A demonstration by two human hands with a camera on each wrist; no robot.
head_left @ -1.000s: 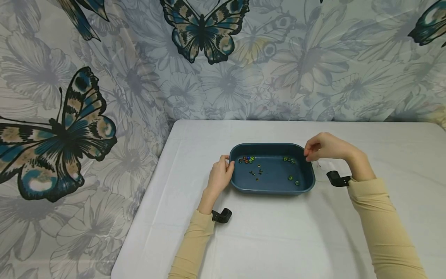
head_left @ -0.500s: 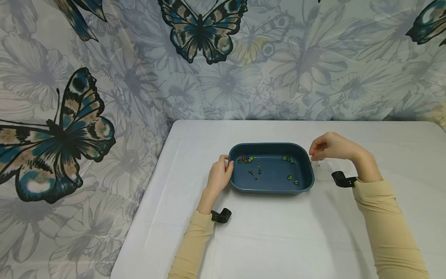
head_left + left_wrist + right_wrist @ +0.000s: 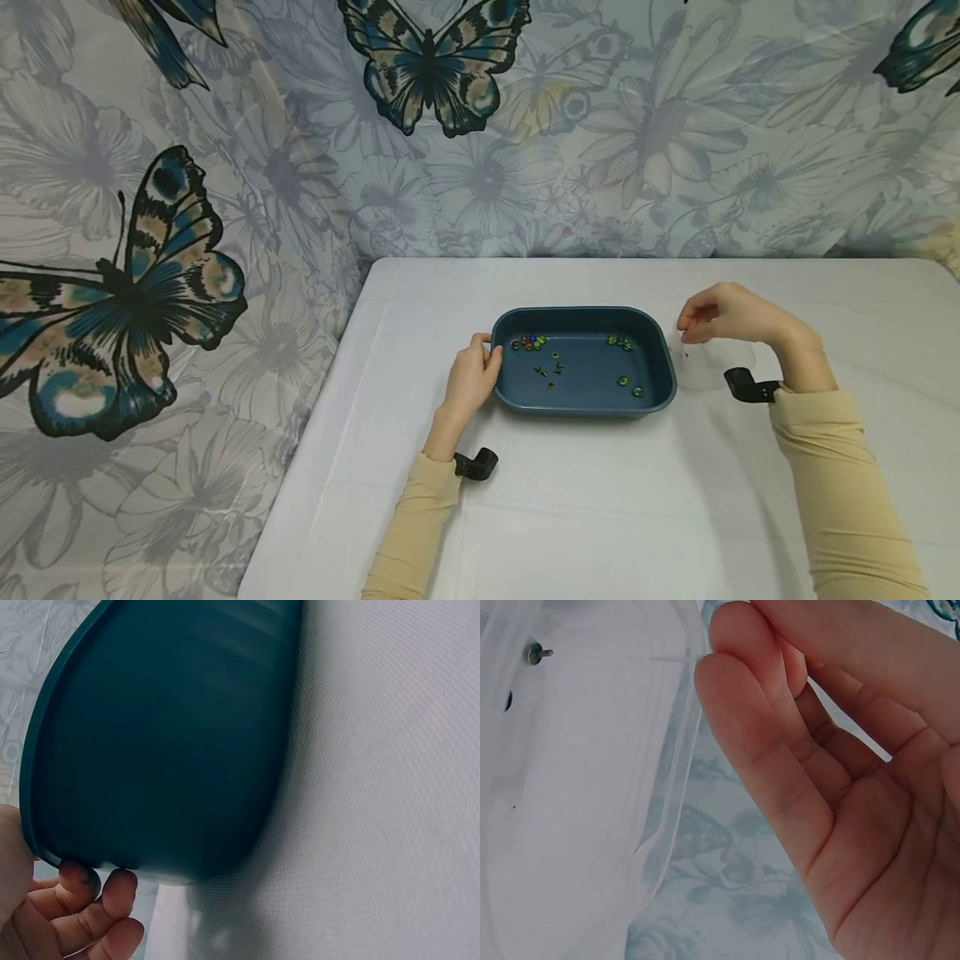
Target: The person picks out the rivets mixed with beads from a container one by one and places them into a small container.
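Note:
My left hand (image 3: 472,375) grips the left end of a dark blue rectangular tray (image 3: 585,410); in the left wrist view its fingers (image 3: 86,919) curl by the rim. Inside lie a multicoloured bead cluster (image 3: 530,342), green beads (image 3: 619,342) and tiny brass-coloured pieces (image 3: 542,372). To the tray's right, my right hand (image 3: 738,315) is bent with thumb and fingertips together, above or at a clear plastic container (image 3: 708,379). Whether the fingertips hold anything is hidden. A small metal piece (image 3: 535,653) with round head and short shank sits in that container.
A white cloth covers the table (image 3: 592,508). Behind it and on the left hang drapes (image 3: 480,192) printed with flowers and butterflies. Black wrist cameras sit on both wrists, the right camera (image 3: 742,386) hanging low beside the clear container.
My right hand has moved from the tray's right rim rightward over the clear container, uncovering more of it. My left hand and the tray have stayed in place.

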